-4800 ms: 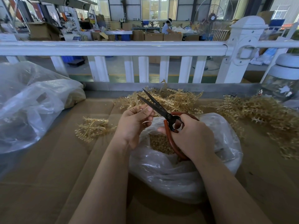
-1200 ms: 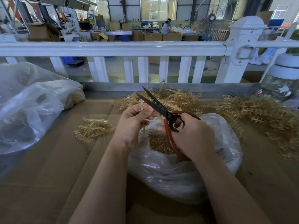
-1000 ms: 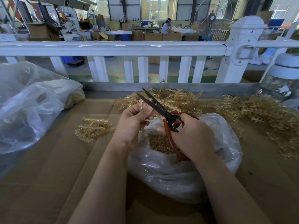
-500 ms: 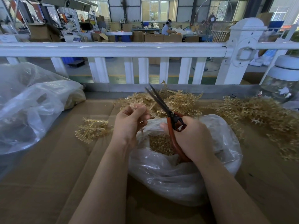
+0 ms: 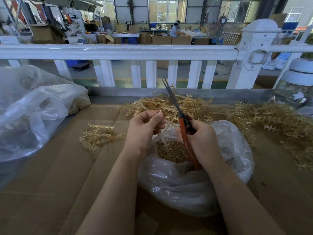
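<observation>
Head view: the left hand (image 5: 143,131) is pinching a thin, curved pale-gold plastic strip (image 5: 169,123) just left of orange-handled steel scissors (image 5: 176,106). The right hand (image 5: 201,139) is gripping these, blades upward and nearly closed. Both hands are hovering over a clear plastic bag (image 5: 186,187) on the cardboard-covered worktop (image 5: 59,167).

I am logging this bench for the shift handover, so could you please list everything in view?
scissors: one, orange handles, centre, blades pointing up
strip: one, pale, centre, beside the scissors
sprig heaps: three, tan, back, right and left
bags: two, clear, centre and left
cardboard: one sheet, brown, under everything
railing: one, white, behind the cardboard
jar: one, clear with white lid, far right
left hand: one, bare, pinching the strip
right hand: one, bare, gripping the scissors
</observation>
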Demonstrator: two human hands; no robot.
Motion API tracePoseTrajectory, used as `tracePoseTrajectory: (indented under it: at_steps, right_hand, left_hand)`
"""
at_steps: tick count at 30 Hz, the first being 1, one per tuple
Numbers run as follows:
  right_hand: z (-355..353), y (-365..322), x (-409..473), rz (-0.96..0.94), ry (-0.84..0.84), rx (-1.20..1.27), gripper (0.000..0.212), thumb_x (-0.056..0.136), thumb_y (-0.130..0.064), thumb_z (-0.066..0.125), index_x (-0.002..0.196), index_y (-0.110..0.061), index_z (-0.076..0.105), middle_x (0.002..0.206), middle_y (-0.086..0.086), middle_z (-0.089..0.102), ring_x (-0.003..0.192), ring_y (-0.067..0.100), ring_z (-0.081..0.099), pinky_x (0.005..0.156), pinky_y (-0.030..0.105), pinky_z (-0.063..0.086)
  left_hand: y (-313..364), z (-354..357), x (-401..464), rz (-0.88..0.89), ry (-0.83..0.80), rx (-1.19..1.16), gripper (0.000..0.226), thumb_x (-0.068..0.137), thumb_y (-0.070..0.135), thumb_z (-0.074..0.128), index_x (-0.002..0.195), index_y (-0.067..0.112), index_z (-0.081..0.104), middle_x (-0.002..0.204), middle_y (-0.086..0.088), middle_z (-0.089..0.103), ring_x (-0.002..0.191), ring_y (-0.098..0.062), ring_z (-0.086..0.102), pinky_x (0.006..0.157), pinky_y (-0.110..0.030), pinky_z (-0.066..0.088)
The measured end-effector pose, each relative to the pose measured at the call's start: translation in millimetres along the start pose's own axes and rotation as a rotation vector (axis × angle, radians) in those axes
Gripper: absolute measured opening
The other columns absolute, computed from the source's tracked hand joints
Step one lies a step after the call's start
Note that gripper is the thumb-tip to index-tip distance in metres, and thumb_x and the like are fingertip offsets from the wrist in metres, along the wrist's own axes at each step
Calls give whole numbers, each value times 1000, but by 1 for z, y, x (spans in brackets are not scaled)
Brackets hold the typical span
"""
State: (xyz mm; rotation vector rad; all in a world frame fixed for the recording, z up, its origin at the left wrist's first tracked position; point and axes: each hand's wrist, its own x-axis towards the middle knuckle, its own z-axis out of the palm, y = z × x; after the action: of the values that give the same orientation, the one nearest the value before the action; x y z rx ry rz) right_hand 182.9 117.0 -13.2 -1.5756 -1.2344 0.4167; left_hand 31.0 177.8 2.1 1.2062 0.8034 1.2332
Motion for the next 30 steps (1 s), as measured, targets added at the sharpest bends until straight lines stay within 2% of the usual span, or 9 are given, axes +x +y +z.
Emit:
tracePoseTrajectory:
  at_steps: [3, 9, 13, 16, 21, 25, 30]
  right_hand:
    - [0, -1, -1, 5, 25, 12, 22, 87, -36, 75, 79, -17, 71, 66, -1, 71, 65, 18, 68, 69, 48, 58]
    - [-2, 0, 1, 12, 86, 13, 30, 90, -37, 73, 75, -11, 71, 65, 5, 69, 65, 27, 67, 66, 51, 57]
    - [-2, -1, 0, 27, 80, 34, 31, 89, -38, 73, 77, -9, 71, 67, 7, 71, 67, 27, 69, 68, 52, 58]
    - [-2, -1, 0, 27, 70, 11, 31, 89, -38, 73, 70, -13, 70, 62, 4, 68, 63, 24, 66, 65, 49, 57]
    - [-2, -2, -5, -61, 85, -172, 30, 87, -49, 71, 72, -24, 64, 61, -8, 64, 60, 10, 61, 57, 35, 53]
    - [-2, -2, -10, -213, 132, -401, 41, 81, -66, 68, 79, -26, 59, 64, -14, 59, 60, -1, 53, 52, 15, 38]
    - [0, -1, -12, -303, 95, -534, 49, 77, -77, 60, 87, -29, 60, 73, -18, 59, 65, 3, 50, 53, 10, 31]
  left_hand:
    - [1, -1, 0, -6, -24, -47, 14, 93, 5, 63, 82, 10, 71, 70, -5, 70, 64, -13, 63, 62, -25, 53]
    - [5, 0, -1, -26, -119, -164, 14, 93, 8, 58, 91, 5, 72, 78, -6, 74, 66, -12, 67, 64, -20, 54]
    - [8, 0, -3, -33, -128, -171, 16, 88, 14, 62, 81, 11, 77, 77, -6, 75, 64, -11, 68, 62, -19, 54]
    - [8, -1, -3, -36, -135, -173, 17, 84, 17, 65, 74, 14, 79, 76, -6, 75, 64, -11, 68, 61, -19, 53]
    - [5, 0, -1, 74, 18, -32, 15, 93, 10, 64, 82, 7, 74, 71, -6, 73, 62, -11, 66, 59, -20, 52]
    - [2, 0, 0, 182, 126, 59, 14, 93, 9, 65, 84, 2, 72, 64, -1, 69, 59, -8, 63, 58, -17, 50]
    - [2, 0, 1, 210, 168, 59, 12, 96, 8, 61, 93, 1, 71, 76, -2, 73, 64, -9, 65, 62, -18, 52]
